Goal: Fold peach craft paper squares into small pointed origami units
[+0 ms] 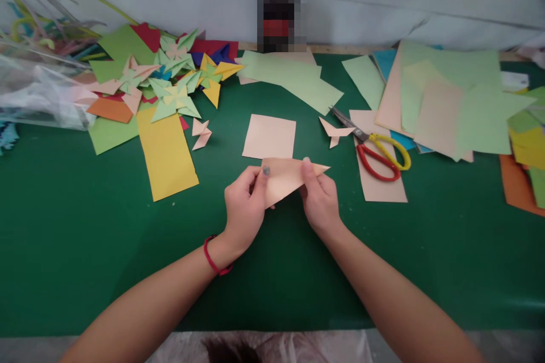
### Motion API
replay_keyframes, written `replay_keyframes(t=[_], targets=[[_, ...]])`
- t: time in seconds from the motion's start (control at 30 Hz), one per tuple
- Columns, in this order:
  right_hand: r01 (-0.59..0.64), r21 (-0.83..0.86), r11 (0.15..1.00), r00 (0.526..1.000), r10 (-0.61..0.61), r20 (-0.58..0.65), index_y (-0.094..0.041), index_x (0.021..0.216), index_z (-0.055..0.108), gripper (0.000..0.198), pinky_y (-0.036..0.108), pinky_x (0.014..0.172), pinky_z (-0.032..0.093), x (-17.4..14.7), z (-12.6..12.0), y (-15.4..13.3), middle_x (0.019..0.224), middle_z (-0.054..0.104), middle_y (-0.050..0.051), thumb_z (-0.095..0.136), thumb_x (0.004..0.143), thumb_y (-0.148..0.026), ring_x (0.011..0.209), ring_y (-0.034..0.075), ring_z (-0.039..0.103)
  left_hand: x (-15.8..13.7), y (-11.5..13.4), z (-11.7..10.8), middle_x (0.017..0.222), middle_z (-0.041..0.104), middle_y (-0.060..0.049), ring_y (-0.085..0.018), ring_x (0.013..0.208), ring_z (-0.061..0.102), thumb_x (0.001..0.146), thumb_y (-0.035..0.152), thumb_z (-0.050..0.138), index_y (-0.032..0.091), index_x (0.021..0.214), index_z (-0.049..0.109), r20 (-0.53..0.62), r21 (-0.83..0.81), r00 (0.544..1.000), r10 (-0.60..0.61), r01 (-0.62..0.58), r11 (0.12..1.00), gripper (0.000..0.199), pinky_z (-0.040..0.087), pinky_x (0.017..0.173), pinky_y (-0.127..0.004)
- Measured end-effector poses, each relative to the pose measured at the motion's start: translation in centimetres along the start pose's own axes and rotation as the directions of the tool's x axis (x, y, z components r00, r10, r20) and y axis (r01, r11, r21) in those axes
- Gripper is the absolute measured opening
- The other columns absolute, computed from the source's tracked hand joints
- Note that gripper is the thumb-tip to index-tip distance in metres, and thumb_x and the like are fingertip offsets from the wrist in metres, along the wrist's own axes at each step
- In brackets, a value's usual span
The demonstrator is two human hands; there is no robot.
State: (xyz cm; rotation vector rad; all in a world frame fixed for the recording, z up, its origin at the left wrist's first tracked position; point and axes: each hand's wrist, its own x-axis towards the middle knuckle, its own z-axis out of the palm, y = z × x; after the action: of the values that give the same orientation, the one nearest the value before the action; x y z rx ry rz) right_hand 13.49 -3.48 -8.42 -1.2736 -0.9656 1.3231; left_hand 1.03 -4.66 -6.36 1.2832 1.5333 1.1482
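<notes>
Between my two hands is a folded piece of peach paper (284,177), its narrow tip pointing right. My left hand (247,204) pinches its left end, thumb on top. Near the tip, my right hand (320,195) grips it with the thumb pressed on the upper face. Just beyond lies a flat peach paper square (269,135), partly covered at its near edge by the held piece. A small folded peach paper piece (201,134) rests to the left, and another folded peach piece (335,131) to the right, by the scissors.
Scissors (370,144) with red and yellow handles lie on a peach strip (378,190). Green and peach sheets (481,96) pile up at the right. Folded paper stars (176,96), a yellow sheet (168,156) and a clear plastic bag (42,91) occupy the left of the green table (170,283).
</notes>
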Motion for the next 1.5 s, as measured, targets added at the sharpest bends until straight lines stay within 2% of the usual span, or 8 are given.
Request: replay_keyframes(t=[0.4, 0.57, 0.77, 0.97, 1.13, 1.23, 1.37, 1.5], targets=[[0.12, -0.083, 0.989, 0.984, -0.129, -0.121, -0.02, 0.089, 0.07, 0.034, 0.03, 0.072, 0.048, 0.2, -0.4, -1.2, 0.079, 0.065, 0.004, 0.045, 0.088, -0.044, 0.075, 0.015, 0.06, 0.1, 0.0, -0.2, 0.056, 0.052, 0.004, -0.007, 0.043, 0.052, 0.088, 0.038, 0.047, 0.018, 0.076, 0.057, -0.002, -0.016, 1.0, -0.006, 0.006, 1.0, 0.025, 0.04, 0.037, -0.016], [0.129, -0.176, 0.976, 0.97, -0.161, -0.182, -0.021, 0.082, 0.07, 0.03, 0.026, 0.062, 0.044, 0.1, -0.5, -1.5, 0.061, 0.054, -0.001, 0.049, 0.086, -0.042, 0.06, 0.011, 0.052, 0.1, 0.0, -0.2, 0.058, 0.052, 0.003, -0.007, 0.043, 0.052, 0.088, 0.039, 0.048, 0.018, 0.076, 0.057, -0.007, -0.034, 1.0, -0.017, 0.017, 0.999, 0.025, 0.041, 0.036, -0.016], [0.164, -0.215, 0.963, 0.952, -0.212, -0.222, -0.02, 0.072, 0.068, 0.027, 0.024, 0.057, 0.038, 0.1, -0.6, -1.8, 0.059, 0.049, -0.002, 0.054, 0.084, -0.039, 0.06, 0.01, 0.047, 0.1, 0.0, -0.1, 0.058, 0.052, 0.003, -0.008, 0.043, 0.052, 0.087, 0.039, 0.048, 0.018, 0.076, 0.057, -0.01, -0.028, 1.0, -0.016, 0.016, 0.999, 0.026, 0.041, 0.036, -0.016], [0.158, -0.182, 0.971, 0.954, -0.197, -0.226, -0.018, 0.054, 0.052, 0.039, 0.025, 0.049, 0.031, 0.1, -0.7, -1.7, 0.055, 0.04, -0.003, 0.052, 0.084, -0.043, 0.052, 0.009, 0.037, 0.1, -0.1, -0.2, 0.058, 0.051, 0.003, -0.008, 0.044, 0.052, 0.088, 0.04, 0.048, 0.018, 0.077, 0.058, -0.006, -0.023, 1.0, -0.02, 0.02, 1.0, 0.026, 0.041, 0.036, -0.016], [0.127, -0.091, 0.988, 0.959, -0.145, -0.242, -0.019, 0.059, 0.056, 0.04, 0.026, 0.049, 0.038, 0.3, -0.7, -1.1, 0.058, 0.05, 0.0, 0.046, 0.086, -0.048, 0.054, 0.012, 0.049, 0.1, 0.0, -0.2, 0.058, 0.051, 0.003, -0.008, 0.043, 0.052, 0.088, 0.039, 0.048, 0.019, 0.076, 0.057, 0.01, -0.028, 1.0, -0.018, 0.018, 0.999, 0.025, 0.041, 0.037, -0.017], [0.092, -0.061, 0.994, 0.971, -0.103, -0.213, -0.02, 0.068, 0.061, 0.043, 0.027, 0.051, 0.043, 0.5, -0.8, -0.9, 0.064, 0.057, 0.004, 0.04, 0.087, -0.053, 0.061, 0.015, 0.056, 0.1, 0.0, -0.2, 0.057, 0.051, 0.003, -0.008, 0.044, 0.052, 0.088, 0.039, 0.048, 0.019, 0.076, 0.057, 0.005, -0.029, 1.0, -0.016, 0.016, 0.999, 0.026, 0.04, 0.037, -0.018], [0.063, -0.089, 0.994, 0.992, -0.072, -0.104, -0.019, 0.076, 0.062, 0.043, 0.026, 0.05, 0.044, 0.6, -0.9, -1.1, 0.064, 0.06, 0.003, 0.04, 0.086, -0.054, 0.056, 0.013, 0.056, 0.2, -0.1, -0.3, 0.056, 0.051, 0.003, -0.009, 0.045, 0.05, 0.088, 0.04, 0.048, 0.019, 0.075, 0.057, -0.02, -0.019, 1.0, -0.008, 0.008, 1.0, 0.026, 0.038, 0.039, -0.019], [0.045, -0.254, 0.966, 0.996, -0.026, 0.08, -0.017, 0.058, 0.056, 0.035, 0.023, 0.044, 0.038, 0.2, -0.9, -1.6, 0.05, 0.055, -0.002, 0.061, 0.076, -0.046, 0.045, 0.009, 0.05, 0.2, -0.1, -0.2, 0.056, 0.054, 0.003, -0.009, 0.047, 0.052, 0.088, 0.04, 0.048, 0.019, 0.075, 0.057, -0.009, -0.015, 1.0, -0.016, 0.016, 1.0, 0.026, 0.039, 0.042, -0.019]])
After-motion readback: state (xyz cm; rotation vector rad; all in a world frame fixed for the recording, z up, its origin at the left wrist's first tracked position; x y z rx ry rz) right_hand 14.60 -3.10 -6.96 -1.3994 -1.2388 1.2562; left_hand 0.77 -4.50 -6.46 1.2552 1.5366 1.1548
